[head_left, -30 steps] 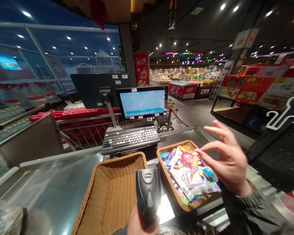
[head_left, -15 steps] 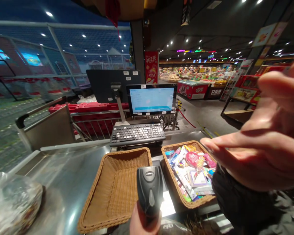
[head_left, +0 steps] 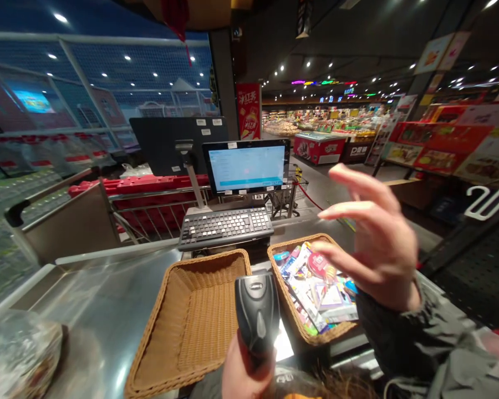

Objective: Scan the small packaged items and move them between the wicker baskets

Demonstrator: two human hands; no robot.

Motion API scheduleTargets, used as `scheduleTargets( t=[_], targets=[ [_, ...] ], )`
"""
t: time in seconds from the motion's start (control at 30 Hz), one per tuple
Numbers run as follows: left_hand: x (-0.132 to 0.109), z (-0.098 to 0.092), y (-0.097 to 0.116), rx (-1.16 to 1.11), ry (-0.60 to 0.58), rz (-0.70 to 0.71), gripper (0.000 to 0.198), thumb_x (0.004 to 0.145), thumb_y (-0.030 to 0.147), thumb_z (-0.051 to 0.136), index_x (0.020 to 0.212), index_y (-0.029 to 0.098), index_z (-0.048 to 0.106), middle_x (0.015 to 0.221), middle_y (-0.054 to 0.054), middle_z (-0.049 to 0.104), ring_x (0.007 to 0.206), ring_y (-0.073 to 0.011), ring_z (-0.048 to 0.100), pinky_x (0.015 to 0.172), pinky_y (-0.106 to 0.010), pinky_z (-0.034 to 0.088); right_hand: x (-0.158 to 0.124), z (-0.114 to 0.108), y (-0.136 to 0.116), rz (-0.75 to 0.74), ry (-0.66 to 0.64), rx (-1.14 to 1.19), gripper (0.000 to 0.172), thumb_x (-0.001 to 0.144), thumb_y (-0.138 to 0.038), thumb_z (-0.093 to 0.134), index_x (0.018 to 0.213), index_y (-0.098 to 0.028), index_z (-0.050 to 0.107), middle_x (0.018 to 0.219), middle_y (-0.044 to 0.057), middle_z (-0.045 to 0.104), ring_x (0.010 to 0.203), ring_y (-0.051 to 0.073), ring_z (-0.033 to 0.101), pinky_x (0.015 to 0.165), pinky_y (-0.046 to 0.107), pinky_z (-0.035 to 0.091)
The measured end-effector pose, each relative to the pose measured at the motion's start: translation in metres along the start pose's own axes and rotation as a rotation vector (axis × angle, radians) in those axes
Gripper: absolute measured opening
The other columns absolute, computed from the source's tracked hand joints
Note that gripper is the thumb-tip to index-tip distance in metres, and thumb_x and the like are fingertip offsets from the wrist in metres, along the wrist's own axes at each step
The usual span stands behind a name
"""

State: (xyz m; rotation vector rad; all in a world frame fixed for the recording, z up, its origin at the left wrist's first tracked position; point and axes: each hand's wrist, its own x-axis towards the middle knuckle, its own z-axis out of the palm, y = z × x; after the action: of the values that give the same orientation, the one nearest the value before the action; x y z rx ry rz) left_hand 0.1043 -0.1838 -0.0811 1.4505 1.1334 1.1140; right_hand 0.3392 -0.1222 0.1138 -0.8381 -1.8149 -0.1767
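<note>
One scanner (head_left: 258, 310), clasped tight in your left hand (head_left: 247, 372), left of one basket (head_left: 316, 338) of packets (head_left: 326, 296), near which your right hand (head_left: 380, 241) (seemingly empty) hung, fingers parted, half-curled, where a low sweep could have spilled some.

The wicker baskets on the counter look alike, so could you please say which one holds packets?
The basket on the right, nearer the raised right hand, holds a heap of colourful packets; the basket on the left shows its woven bottom.
</note>
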Motion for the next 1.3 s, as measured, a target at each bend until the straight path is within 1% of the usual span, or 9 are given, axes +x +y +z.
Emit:
scheduleTargets(
  t=[0.17, 0.27, 0.43, 0.57, 0.7, 0.83, 0.93, 1.13, 1.3],
  targets=[
    [0.025, 0.006, 0.028, 0.151, -0.047, 0.071, 0.029, 0.083, 0.032, 0.067, 0.106, 0.014, 0.067, 0.100, -0.013, 0.071, 0.094, -0.0278, 0.068, 0.088, -0.043, 0.056, -0.079, 0.045, -0.004, 0.303, -0.461, 0.229, 0.083, 0.077, -0.054, 0.074, 0.144, -0.020, 0.040, 0.144, 0.016, 0.051, 0.132, 0.032, 0.051, 0.110, 0.050, 0.043],
    [0.036, 0.020, 0.040, 0.159, -0.179, 0.141, 0.036, 0.084, 0.029, 0.065, 0.118, 0.015, 0.063, 0.114, -0.014, 0.068, 0.105, -0.0290, 0.065, 0.093, -0.042, 0.054, -0.123, 0.061, -0.016, 0.550, -0.521, 0.356, 0.064, 0.073, -0.043, 0.076, 0.129, -0.020, 0.054, 0.124, 0.011, 0.064, 0.112, 0.028, 0.062, 0.097, 0.043, 0.052],
    [0.040, 0.049, 0.031, 0.146, -0.382, 0.195, 0.046, 0.086, 0.023, 0.061, 0.131, 0.015, 0.053, 0.132, -0.016, 0.058, 0.124, -0.0290, 0.055, 0.108, -0.043, 0.045, -0.146, 0.061, -0.030, 0.791, -0.311, 0.295, 0.027, 0.081, -0.034, 0.065, 0.103, -0.018, 0.064, 0.099, 0.008, 0.069, 0.091, 0.024, 0.065, 0.088, 0.040, 0.054],
    [0.042, 0.062, 0.024, 0.240, -0.541, 0.229, 0.053, 0.084, 0.021, 0.063, 0.135, 0.015, 0.049, 0.133, -0.016, 0.056, 0.124, -0.0289, 0.054, 0.109, -0.046, 0.044, -0.168, 0.056, -0.028, 0.947, -0.207, 0.334, 0.031, 0.090, -0.038, 0.056, 0.111, -0.017, 0.066, 0.106, 0.012, 0.070, 0.105, 0.025, 0.066, 0.098, 0.041, 0.051],
    [0.054, 0.057, 0.033, 0.378, -0.703, 0.261, 0.051, 0.084, 0.027, 0.067, 0.131, 0.020, 0.051, 0.130, -0.012, 0.060, 0.120, -0.0278, 0.057, 0.106, -0.044, 0.047, -0.194, 0.041, -0.016, 1.064, -0.073, 0.430, 0.032, 0.094, -0.044, 0.052, 0.109, -0.022, 0.069, 0.117, 0.010, 0.070, 0.116, 0.025, 0.063, 0.110, 0.042, 0.044],
    [0.082, 0.057, 0.043, 0.512, -0.602, 0.301, 0.016, 0.094, 0.032, 0.055, 0.104, 0.021, 0.063, 0.119, -0.008, 0.066, 0.113, -0.0244, 0.060, 0.101, -0.040, 0.049, -0.204, 0.009, 0.002, 1.028, 0.185, 0.288, 0.036, 0.094, -0.051, 0.050, 0.084, -0.024, 0.072, 0.103, 0.009, 0.073, 0.111, 0.026, 0.065, 0.108, 0.041, 0.044],
    [0.107, 0.076, 0.039, 0.637, -0.487, 0.362, 0.019, 0.096, 0.032, 0.051, 0.090, 0.019, 0.063, 0.123, -0.010, 0.063, 0.117, -0.0250, 0.058, 0.102, -0.041, 0.046, -0.199, -0.012, 0.013, 1.010, 0.349, 0.214, 0.041, 0.092, -0.053, 0.052, 0.068, -0.024, 0.067, 0.084, 0.007, 0.072, 0.103, 0.026, 0.067, 0.112, 0.045, 0.039],
    [0.128, 0.134, 0.011, 0.990, -0.481, 0.367, 0.023, 0.092, 0.037, 0.059, 0.090, 0.015, 0.066, 0.093, -0.010, 0.067, 0.090, -0.0252, 0.064, 0.080, -0.037, 0.052, -0.188, -0.023, 0.021, 1.214, 0.302, 0.115, 0.037, 0.072, -0.055, 0.075, 0.080, -0.018, 0.077, 0.072, 0.006, 0.071, 0.067, 0.021, 0.066, 0.078, 0.040, 0.058],
    [0.131, 0.144, 0.004, 1.144, -0.459, 0.436, 0.022, 0.087, 0.035, 0.064, 0.084, 0.014, 0.071, 0.091, -0.013, 0.069, 0.097, -0.0314, 0.063, 0.084, -0.046, 0.050, -0.187, -0.024, 0.020, 1.208, 0.248, 0.144, 0.037, 0.078, -0.054, 0.070, 0.083, -0.017, 0.077, 0.069, 0.006, 0.071, 0.063, 0.018, 0.065, 0.064, 0.032, 0.056]
  ],
)
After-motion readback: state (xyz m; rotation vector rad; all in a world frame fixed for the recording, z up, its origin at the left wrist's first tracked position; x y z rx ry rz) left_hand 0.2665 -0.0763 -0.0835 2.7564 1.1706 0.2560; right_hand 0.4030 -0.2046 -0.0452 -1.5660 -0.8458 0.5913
